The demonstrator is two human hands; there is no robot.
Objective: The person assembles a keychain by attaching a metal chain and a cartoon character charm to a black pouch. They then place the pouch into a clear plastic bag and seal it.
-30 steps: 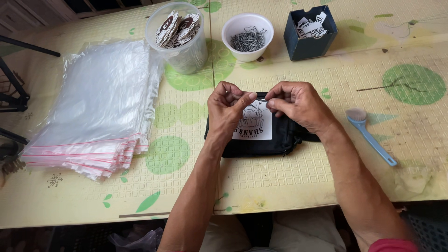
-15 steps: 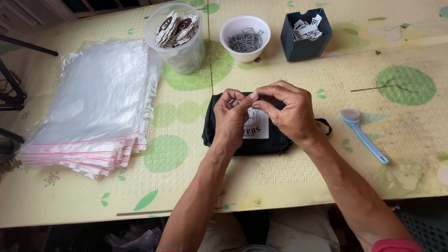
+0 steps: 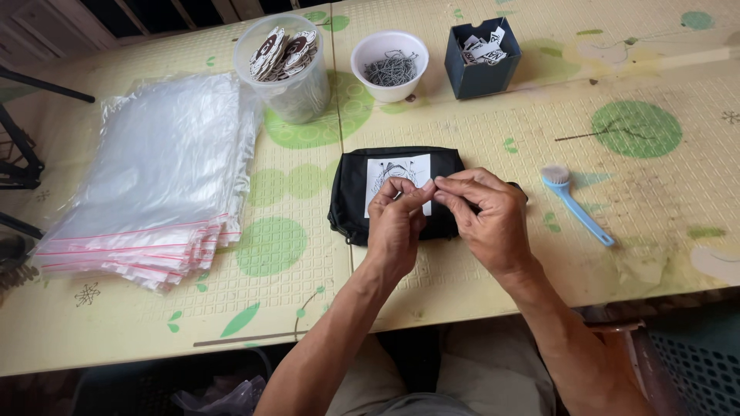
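Now that your hands have dropped toward six o'clock, your left hand and right hand pinch something tiny together over the black fabric zip pouch, exposing its white printed label.

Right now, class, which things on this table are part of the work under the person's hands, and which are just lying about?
In use:
black pouch with white picture label
left hand and right hand, fingertips pinched together over the label

Lying about:
blue brush
stack of clear zip bags
white bowl of metal pins
clear tub of tags
dark blue box
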